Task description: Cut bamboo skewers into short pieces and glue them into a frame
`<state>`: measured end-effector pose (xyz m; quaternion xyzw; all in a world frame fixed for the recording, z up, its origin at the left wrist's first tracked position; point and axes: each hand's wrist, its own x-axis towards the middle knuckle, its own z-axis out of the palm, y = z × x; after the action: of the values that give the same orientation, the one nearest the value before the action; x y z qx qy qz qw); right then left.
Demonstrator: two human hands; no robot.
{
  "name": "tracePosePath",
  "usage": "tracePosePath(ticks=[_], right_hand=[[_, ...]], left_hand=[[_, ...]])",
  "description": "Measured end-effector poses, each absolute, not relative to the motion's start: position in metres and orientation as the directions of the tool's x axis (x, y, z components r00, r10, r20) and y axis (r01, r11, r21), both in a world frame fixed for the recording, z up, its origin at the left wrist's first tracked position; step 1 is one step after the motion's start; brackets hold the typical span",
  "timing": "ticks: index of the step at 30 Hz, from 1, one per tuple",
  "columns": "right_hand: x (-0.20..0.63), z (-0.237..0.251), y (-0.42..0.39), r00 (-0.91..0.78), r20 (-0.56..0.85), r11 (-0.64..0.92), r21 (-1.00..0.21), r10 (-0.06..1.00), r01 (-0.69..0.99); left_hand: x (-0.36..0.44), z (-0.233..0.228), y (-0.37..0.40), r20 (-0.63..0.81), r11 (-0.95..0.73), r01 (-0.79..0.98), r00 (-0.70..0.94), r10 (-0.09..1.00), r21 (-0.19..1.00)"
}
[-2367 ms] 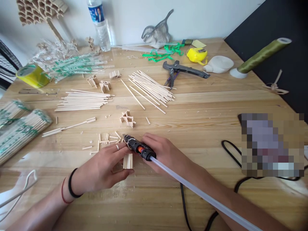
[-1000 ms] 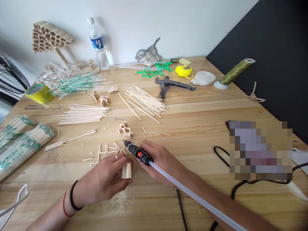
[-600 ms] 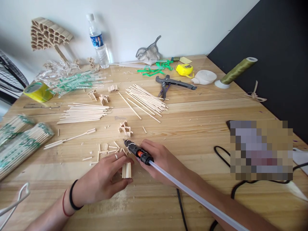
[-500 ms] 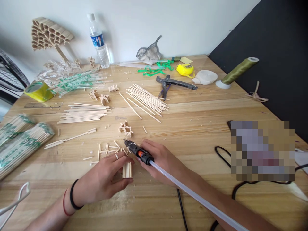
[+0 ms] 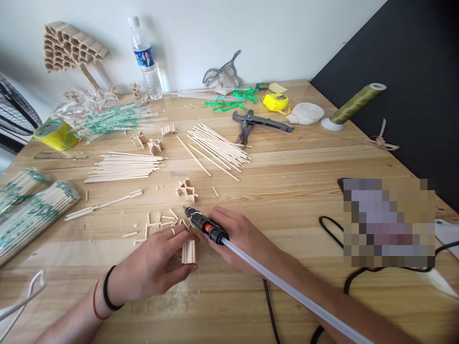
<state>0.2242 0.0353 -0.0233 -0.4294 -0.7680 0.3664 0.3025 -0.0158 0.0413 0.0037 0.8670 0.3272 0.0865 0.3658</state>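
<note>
stick block (image 5: 189, 252): light, brittle glued stubs; best held by its sides
left hand (image 5: 150, 265): block pinched, near table's front edge
right hand (image 5: 238, 234): glue gun (image 5: 204, 223) gripped

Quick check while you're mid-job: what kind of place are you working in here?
Probably a home or hobby craft bench. A wooden table against a plain wall carries loose wooden sticks, a glue gun in the right hand, and a finished stick model at the back.
</note>
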Motion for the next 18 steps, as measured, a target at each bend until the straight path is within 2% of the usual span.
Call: tracePosePath(ticks=[18], right_hand=[[0.2252,-0.0237,0.0351,-0.464,0.122,0.360,-0.806,0.877,0.469]], left_hand=[[-0.0156,0.0028,0.0415,-0.056,-0.544,0.493,0.773,0.632,0.679]])
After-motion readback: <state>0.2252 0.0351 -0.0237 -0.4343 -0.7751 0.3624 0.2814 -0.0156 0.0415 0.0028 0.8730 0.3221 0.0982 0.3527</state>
